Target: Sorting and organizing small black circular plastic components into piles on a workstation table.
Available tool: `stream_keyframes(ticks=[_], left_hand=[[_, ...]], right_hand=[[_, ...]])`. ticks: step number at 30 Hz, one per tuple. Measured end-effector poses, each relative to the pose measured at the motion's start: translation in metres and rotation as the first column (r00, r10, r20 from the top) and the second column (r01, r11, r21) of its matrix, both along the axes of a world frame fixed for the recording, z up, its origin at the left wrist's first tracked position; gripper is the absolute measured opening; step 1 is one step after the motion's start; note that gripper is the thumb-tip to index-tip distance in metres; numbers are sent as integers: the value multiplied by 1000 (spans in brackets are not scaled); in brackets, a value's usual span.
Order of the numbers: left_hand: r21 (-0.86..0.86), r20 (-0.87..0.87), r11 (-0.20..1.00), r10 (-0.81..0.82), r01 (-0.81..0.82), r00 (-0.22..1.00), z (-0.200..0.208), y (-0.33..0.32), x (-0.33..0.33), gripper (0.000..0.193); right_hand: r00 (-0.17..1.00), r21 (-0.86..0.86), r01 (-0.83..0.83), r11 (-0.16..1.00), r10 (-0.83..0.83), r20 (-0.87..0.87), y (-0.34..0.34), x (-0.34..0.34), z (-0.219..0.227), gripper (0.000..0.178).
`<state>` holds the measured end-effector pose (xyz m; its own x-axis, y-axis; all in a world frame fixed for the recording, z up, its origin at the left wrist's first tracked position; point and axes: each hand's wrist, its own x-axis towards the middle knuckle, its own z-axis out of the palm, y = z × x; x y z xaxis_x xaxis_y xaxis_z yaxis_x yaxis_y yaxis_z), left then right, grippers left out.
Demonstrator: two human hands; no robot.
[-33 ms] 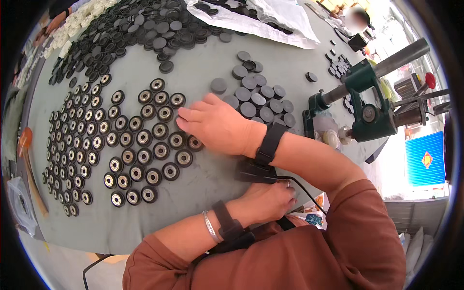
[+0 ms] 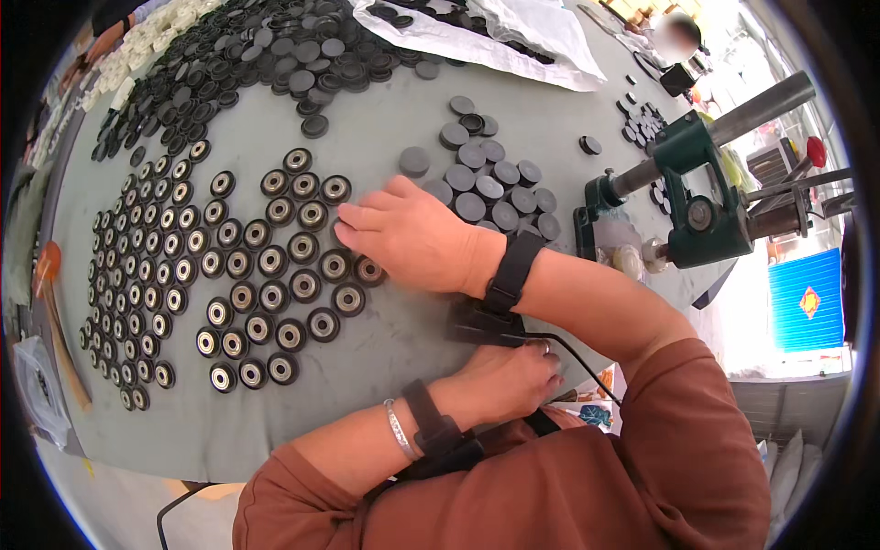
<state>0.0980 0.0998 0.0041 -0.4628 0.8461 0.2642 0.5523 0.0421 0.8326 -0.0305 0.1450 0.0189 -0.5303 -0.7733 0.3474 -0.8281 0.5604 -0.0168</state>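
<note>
My right hand point(image 2: 408, 236) reaches across from the right, its fingers curled down at the right edge of a group of metal bearings seated in black round caps point(image 2: 303, 247). Whatever its fingertips grip is hidden under the hand; one capped bearing point(image 2: 370, 270) sits right below it. My left hand point(image 2: 509, 380) is closed near the front edge of the table, fingers bent inward, and I cannot make out what it holds. Just beyond my right hand lie several grey round caps point(image 2: 470, 207), flat faces up.
A large heap of black caps point(image 2: 302, 82) covers the far left, beside a white sack point(image 2: 550, 41). At right stands a green hand press point(image 2: 701, 197). An orange-headed tool with a wooden handle point(image 2: 60, 321) and a clear plastic bag point(image 2: 41, 390) lie along the left edge.
</note>
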Motion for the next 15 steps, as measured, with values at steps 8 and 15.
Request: stream_keyframes(ticks=[8,15], left_hand=[[-212,57,969,-116,125,992,13,0,-3,22],[-109,-51,990,-94,88,994,7,0,-1,20]], right_hand=[[990,72,26,997,-16,-141,-4,4,-3,21],[992,297,122,947,-128,1,16,16,25,24]])
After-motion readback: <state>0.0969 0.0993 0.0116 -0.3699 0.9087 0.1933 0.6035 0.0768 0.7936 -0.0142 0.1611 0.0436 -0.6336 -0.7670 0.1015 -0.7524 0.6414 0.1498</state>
